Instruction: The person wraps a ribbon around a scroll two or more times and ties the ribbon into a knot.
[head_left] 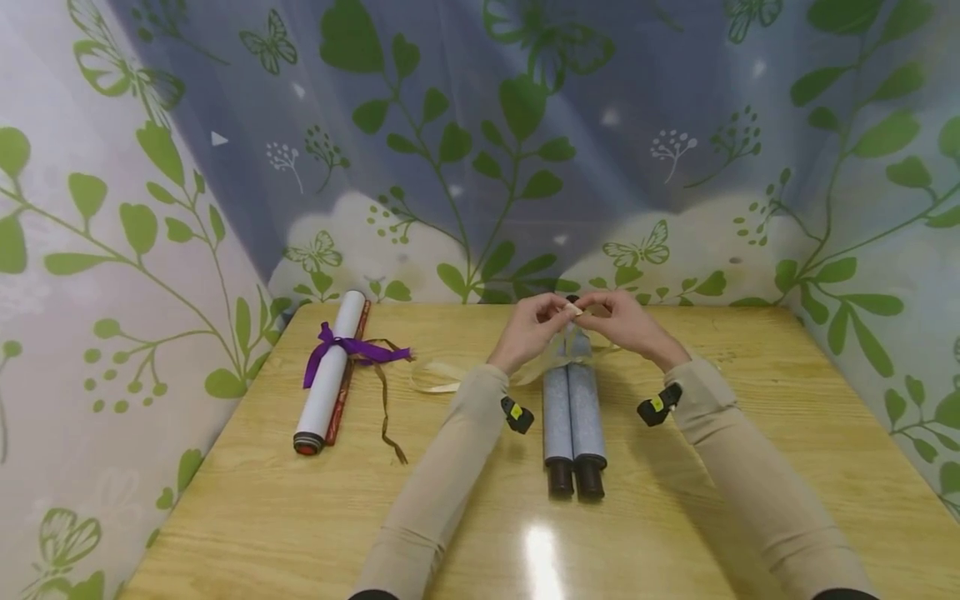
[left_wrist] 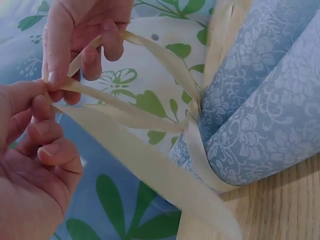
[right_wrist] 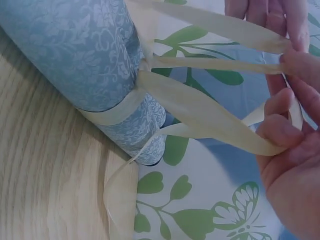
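Note:
Two pale blue, floral-patterned scrolls point(head_left: 572, 417) with dark end knobs lie side by side on the table. A cream ribbon point(left_wrist: 145, 155) wraps round both rolls and crosses at their upper side. Above the far part of the scrolls, my left hand point(head_left: 528, 332) pinches the ribbon between thumb and fingers. My right hand point(head_left: 628, 327) meets it fingertip to fingertip, holding a looped stretch of ribbon point(right_wrist: 215, 107). Several ribbon lengths run taut from the wrap to the hands. One loose tail hangs down in the left wrist view. Fingers partly hide where the strands cross.
To the left on the wooden table point(head_left: 247, 517) lies a white scroll point(head_left: 330, 379) tied with a purple ribbon point(head_left: 352, 350). A red patterned strip point(head_left: 347, 392) runs along it, and a brown cord point(head_left: 386, 408) trails beside it. Leaf-print cloth point(head_left: 465, 217) stands behind.

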